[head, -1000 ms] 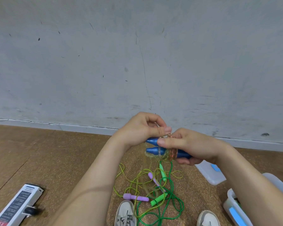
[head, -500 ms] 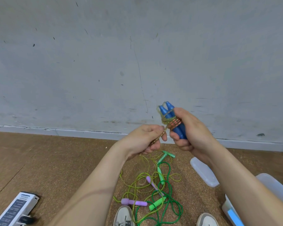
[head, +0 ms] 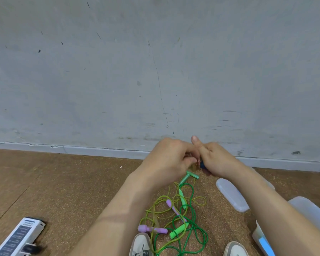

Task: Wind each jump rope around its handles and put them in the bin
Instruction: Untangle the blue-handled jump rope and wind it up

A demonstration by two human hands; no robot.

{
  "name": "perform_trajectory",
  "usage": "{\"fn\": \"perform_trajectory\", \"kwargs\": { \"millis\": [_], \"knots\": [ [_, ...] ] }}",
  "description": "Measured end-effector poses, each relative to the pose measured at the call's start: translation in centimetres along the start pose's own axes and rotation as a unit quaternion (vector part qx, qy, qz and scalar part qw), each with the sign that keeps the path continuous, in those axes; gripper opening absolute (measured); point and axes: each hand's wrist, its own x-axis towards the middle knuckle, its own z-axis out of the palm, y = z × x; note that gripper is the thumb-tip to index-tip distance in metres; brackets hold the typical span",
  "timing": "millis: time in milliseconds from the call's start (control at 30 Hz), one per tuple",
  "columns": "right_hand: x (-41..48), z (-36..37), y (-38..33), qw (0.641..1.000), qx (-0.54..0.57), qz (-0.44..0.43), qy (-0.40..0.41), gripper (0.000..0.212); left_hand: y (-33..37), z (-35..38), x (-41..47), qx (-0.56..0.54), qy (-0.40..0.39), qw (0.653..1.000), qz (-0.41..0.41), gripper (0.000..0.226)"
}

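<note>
The bin (head: 303, 207) waits on the floor at my right. A tangle of loose ropes (head: 177, 230) lies unwound by my shoes. My right hand (head: 215, 160) clamps the blue-handled rope (head: 202, 165), nearly wound I judge, while my left hand (head: 171, 159) pinches its last cord.

**Floor layout**

We grip the blue-handled jump rope (head: 202, 165) in left hand (head: 171, 159) and right hand (head: 215, 159), at centre. Tangled green and yellow jump ropes (head: 181, 218) lie at six o'clock, translucent plastic lid (head: 231, 194) at five, clear plastic bin (head: 307, 213) beyond it at four, white cardboard box (head: 18, 237) at eight.
</note>
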Motion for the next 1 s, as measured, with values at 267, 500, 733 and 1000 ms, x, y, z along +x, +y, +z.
{"fn": "perform_trajectory", "kwargs": {
  "millis": [267, 500, 733, 1000],
  "knots": [
    [-0.9, -0.2, -1.2, 0.987, 0.050, 0.001, -0.150, 0.079, -1.5, -1.1, 0.1, -0.168, 0.028, 0.979, -0.109, 0.022],
    [-2.3, -1.1, -1.6, 0.965, 0.010, 0.011, -0.261, 0.067, -2.1, -1.2, 0.3, -0.245, -0.088, 0.957, -0.131, 0.012],
    [-2.5, -2.0, -2.0, 0.956, 0.197, -0.031, -0.214, 0.026, -2.3, 0.1, 1.1, -0.453, -0.027, 0.870, -0.194, 0.022],
    [-1.4, -2.1, -1.8, 0.865, 0.493, 0.063, -0.064, 0.030, -0.6, 2.6, 1.6, -0.337, 0.011, 0.919, -0.207, 0.037]
  ]
}}
